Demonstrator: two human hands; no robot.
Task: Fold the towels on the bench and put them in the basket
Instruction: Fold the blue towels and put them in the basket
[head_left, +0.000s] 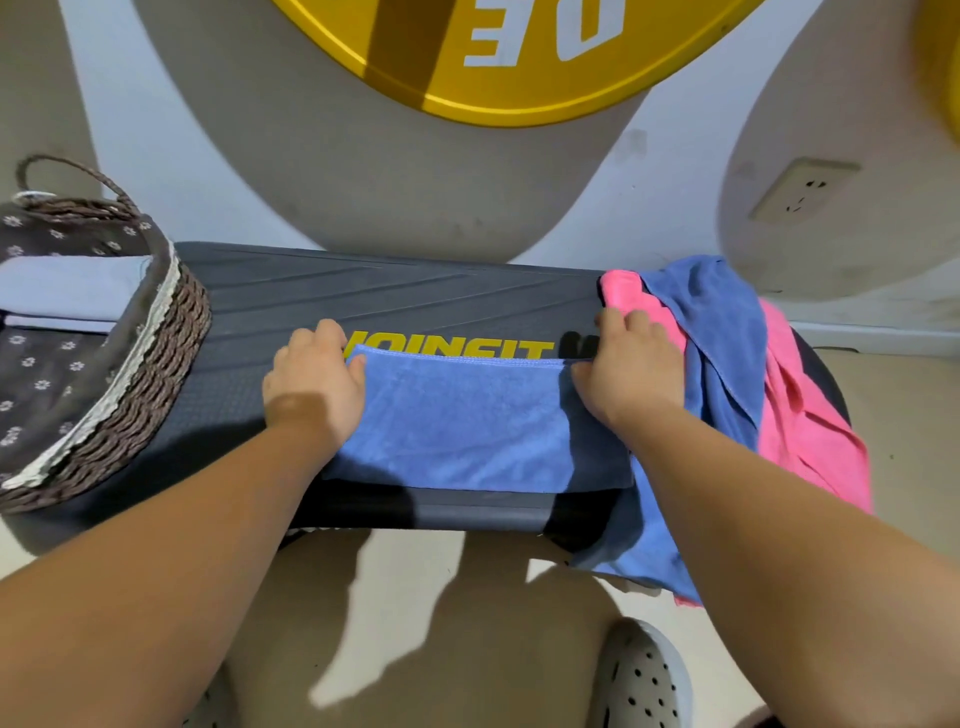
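My left hand (311, 379) and right hand (631, 374) pinch the far corners of a blue towel (457, 421) on the bench (363, 296).

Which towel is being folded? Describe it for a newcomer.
On the dark bench with yellow lettering, look between the wicker basket at its left end and the towel heap at its right. The flat blue towel lies there, left hand and right hand at its far corners; the heap's blue and pink towels are crumpled.

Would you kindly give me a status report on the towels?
Left hand, right hand pinch blue towel at far corners. Flat on bench. Unfolded pile beside right hand.
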